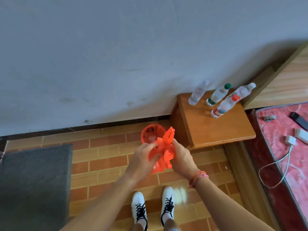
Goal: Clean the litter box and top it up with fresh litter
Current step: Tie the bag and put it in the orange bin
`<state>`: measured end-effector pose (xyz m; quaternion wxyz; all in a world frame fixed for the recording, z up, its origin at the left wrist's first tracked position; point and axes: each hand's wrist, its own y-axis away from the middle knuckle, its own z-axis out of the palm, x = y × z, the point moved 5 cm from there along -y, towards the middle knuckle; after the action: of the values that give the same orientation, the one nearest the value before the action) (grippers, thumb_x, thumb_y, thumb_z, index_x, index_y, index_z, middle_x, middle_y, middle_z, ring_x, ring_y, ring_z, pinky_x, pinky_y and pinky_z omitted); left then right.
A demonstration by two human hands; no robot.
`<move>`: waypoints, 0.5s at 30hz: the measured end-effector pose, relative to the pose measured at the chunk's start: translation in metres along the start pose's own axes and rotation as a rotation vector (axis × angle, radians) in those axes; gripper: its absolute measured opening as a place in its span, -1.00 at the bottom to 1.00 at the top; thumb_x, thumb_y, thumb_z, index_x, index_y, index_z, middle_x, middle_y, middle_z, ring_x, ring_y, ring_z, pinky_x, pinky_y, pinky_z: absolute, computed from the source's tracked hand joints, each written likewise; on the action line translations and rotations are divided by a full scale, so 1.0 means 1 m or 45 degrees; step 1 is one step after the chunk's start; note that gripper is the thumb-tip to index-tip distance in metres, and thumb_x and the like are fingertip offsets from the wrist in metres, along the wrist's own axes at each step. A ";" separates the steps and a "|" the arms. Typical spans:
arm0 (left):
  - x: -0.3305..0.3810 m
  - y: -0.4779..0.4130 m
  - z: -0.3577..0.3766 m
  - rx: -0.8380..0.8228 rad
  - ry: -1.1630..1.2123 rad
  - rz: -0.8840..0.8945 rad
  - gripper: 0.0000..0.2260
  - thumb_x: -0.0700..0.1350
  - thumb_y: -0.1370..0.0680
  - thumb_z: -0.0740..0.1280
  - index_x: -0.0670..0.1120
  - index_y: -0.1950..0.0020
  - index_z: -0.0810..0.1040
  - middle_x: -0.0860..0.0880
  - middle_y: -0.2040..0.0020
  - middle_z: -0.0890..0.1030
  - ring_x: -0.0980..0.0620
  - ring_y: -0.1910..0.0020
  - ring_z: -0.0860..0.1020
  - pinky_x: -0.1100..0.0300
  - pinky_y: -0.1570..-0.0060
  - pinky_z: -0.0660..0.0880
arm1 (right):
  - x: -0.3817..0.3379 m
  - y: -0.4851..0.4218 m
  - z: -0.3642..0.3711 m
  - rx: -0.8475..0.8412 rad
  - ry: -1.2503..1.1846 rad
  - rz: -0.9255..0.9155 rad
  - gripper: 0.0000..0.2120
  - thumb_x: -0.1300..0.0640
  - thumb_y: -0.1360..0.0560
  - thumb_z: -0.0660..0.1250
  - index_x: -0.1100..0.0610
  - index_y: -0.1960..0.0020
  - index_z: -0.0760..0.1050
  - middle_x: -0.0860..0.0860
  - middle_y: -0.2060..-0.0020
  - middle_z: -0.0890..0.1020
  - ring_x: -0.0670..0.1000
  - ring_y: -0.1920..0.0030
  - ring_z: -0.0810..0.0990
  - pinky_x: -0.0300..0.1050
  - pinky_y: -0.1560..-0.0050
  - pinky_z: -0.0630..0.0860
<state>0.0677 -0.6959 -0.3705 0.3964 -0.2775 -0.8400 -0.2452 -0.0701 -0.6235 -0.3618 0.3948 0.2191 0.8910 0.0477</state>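
I hold a crumpled orange-red plastic bag (164, 150) between both hands, above the tiled floor. My left hand (144, 158) grips its left side and my right hand (180, 157) pinches its right side, with the bag's handles sticking up between them. Just beyond the bag, an orange-red bin (150, 133) lined with the same plastic stands on the floor against the wall. No litter box is in view.
A wooden nightstand (215, 127) to the right carries several plastic bottles (218, 95). A bed with a red cover (283, 139) holds a charger cable and small devices. A dark grey mat (33, 180) lies at the left. My white shoes (153, 209) are below.
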 end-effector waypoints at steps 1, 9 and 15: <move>-0.006 -0.007 0.005 0.000 -0.012 -0.026 -0.67 -0.03 -0.58 0.40 0.05 -0.35 0.57 0.06 -0.03 0.57 0.10 -0.04 0.55 0.47 0.01 0.37 | 0.007 -0.007 0.001 0.042 -0.029 -0.018 -0.56 0.28 -0.46 0.30 -0.02 -0.29 0.43 -0.20 0.12 0.53 -0.13 0.14 0.49 -0.45 0.19 0.36; -0.064 -0.061 0.058 0.057 0.008 -0.371 -0.65 -0.03 -0.62 0.32 0.00 -0.40 0.50 -0.08 -0.18 0.54 -0.03 -0.16 0.52 0.18 -0.14 0.43 | 0.066 -0.074 0.024 0.109 -0.259 0.017 -0.61 0.21 -0.44 0.28 0.06 -0.26 0.44 -0.05 0.00 0.58 -0.10 0.00 0.55 -0.25 0.00 0.48; -0.132 -0.125 0.112 0.124 0.166 -0.555 -0.62 -0.12 -0.61 0.33 0.01 -0.44 0.47 0.00 -0.17 0.51 0.09 -0.14 0.46 0.27 -0.15 0.36 | 0.132 -0.137 0.067 -0.045 -0.287 0.187 -0.62 -0.08 -0.40 0.17 -0.12 -0.21 0.38 -0.22 0.43 0.55 -0.14 0.27 0.57 -0.13 0.17 0.53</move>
<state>-0.0033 -0.7517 -0.5638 0.4004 -0.0537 -0.8636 -0.3016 -0.1476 -0.6960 -0.5332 0.4917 0.2808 0.8215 0.0675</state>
